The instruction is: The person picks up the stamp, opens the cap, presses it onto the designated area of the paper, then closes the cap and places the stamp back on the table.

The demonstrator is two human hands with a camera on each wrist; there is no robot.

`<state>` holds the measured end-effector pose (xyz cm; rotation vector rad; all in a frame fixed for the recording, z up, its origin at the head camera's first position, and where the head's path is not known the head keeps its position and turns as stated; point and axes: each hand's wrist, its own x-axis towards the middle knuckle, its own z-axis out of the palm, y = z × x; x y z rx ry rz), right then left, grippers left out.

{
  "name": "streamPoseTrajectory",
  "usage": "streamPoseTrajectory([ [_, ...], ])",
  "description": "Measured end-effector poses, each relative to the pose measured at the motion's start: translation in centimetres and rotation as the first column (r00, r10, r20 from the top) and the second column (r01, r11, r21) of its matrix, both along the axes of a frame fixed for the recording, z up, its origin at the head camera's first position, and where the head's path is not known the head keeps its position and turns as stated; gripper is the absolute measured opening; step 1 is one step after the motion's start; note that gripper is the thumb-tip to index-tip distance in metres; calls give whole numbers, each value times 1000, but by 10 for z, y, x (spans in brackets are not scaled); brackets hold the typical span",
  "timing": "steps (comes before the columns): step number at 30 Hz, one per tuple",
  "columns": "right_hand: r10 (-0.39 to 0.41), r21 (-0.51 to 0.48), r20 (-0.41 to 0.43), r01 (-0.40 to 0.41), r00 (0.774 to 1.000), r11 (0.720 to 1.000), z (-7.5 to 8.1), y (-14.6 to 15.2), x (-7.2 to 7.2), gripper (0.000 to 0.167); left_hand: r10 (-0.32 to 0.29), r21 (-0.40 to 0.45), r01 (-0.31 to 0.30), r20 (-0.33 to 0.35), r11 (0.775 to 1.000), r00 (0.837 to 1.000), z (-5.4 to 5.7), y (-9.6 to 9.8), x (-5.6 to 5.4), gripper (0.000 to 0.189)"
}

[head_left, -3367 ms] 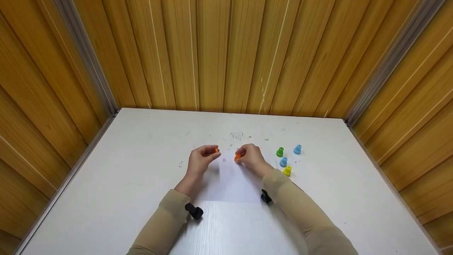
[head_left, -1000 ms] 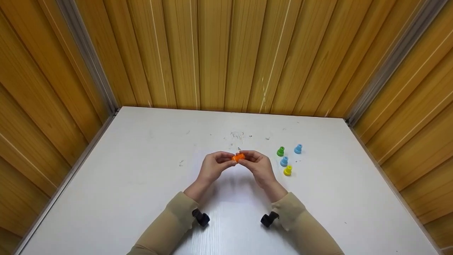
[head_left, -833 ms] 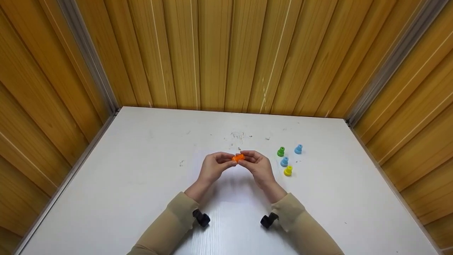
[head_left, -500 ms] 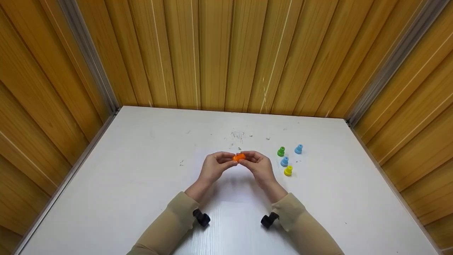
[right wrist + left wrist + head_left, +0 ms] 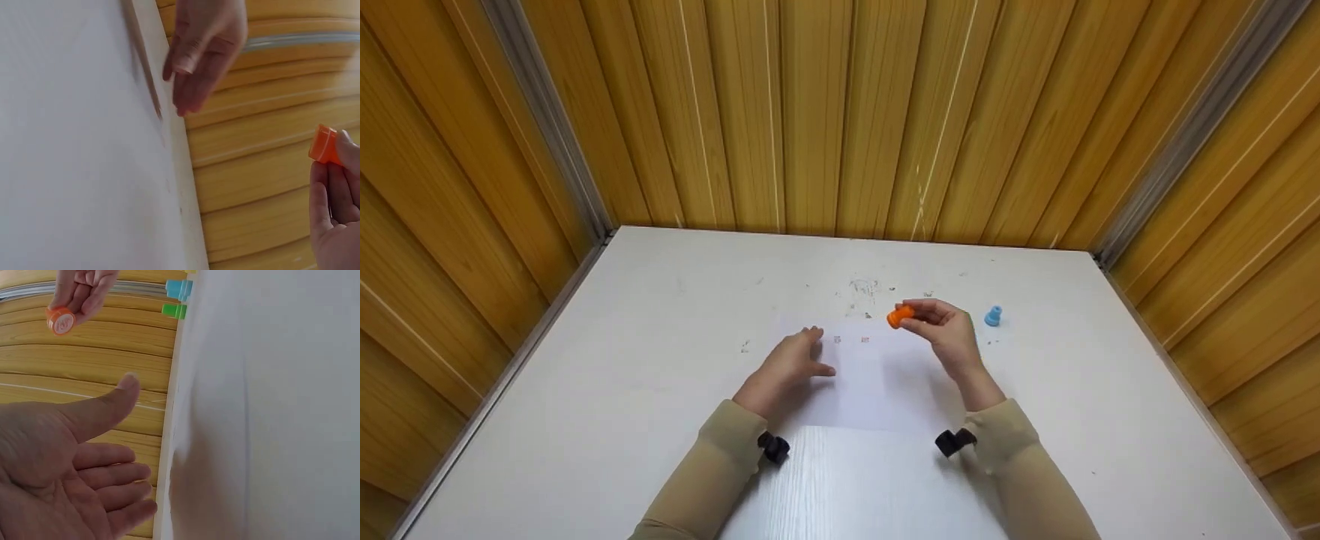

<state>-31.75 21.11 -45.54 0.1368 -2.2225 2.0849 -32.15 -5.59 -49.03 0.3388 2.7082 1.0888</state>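
My right hand (image 5: 956,341) pinches an orange stamp (image 5: 900,316) between thumb and fingers, raised above the table. Its round face, with a reddish design, shows as the orange stamp (image 5: 63,323) in the left wrist view. My left hand (image 5: 791,364) is empty, fingers extended and thumb apart, over the left side of a white sheet of paper (image 5: 859,390). Two small reddish printed marks (image 5: 865,340) show near the sheet's far edge. In the left wrist view the left palm (image 5: 67,467) faces the camera.
A light blue stamp (image 5: 993,316) stands on the white table (image 5: 660,337) beyond my right hand. That hand hides other stamps in the head view; a green stamp (image 5: 174,311) shows in the left wrist view. Wood-look panels (image 5: 810,112) enclose the table.
The orange pieces, apart at first, came together between both hands. My left hand has since let go and moved left; my right hand carried the orange stamp rightward, uncovering the printed marks.
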Motion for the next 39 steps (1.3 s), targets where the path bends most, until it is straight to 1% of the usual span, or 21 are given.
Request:
streamPoseTrajectory([
  [2,-20,56,-13,21,1000,998,7,15,-2,37,-18,-74,19,8,997,1000,-3,-2,0,87],
  [4,-50,119,-15,52,999,992,13,32,-3,38,-18,-139,21,23,990,1000,-4,-4,1,93],
  [8,-121,214,-1,118,993,970,23,68,-5,40,3,-239,9,46,971,999,-6,-4,2,100],
  [11,-192,241,19,182,981,953,24,95,-6,40,3,-271,14,61,963,998,-6,-5,3,98],
  [13,-246,254,31,230,969,939,22,111,-7,40,-11,-283,29,64,959,998,-5,-6,3,97],
  [15,-283,274,48,260,958,926,18,126,-8,41,-24,-286,43,70,957,997,-4,-7,2,96],
  [17,-306,305,76,270,949,913,12,139,-10,42,-34,-292,54,75,955,997,-3,-8,2,97],
  [19,-315,352,112,259,942,899,5,149,-14,43,-35,-293,56,78,955,996,-2,-8,3,96],
  [22,-313,422,163,220,936,879,-6,160,-20,43,-28,-294,49,74,955,997,-2,-8,3,96],
  [28,-279,481,255,129,926,867,-27,174,-31,44,-13,-290,31,66,957,998,-3,-8,3,96],
  [31,-266,482,296,98,917,871,-34,178,-33,44,-14,-289,32,65,957,998,-4,-7,3,96],
  [34,-251,462,330,76,910,884,-37,180,-34,44,-15,-289,33,66,957,998,-4,-7,3,95],
  [37,-233,441,343,63,910,895,-39,179,-34,44,-16,-288,34,66,957,998,-3,-8,3,95],
  [39,-229,439,344,59,911,896,-40,178,-33,44,-16,-283,35,69,958,998,-3,-8,3,95],
])
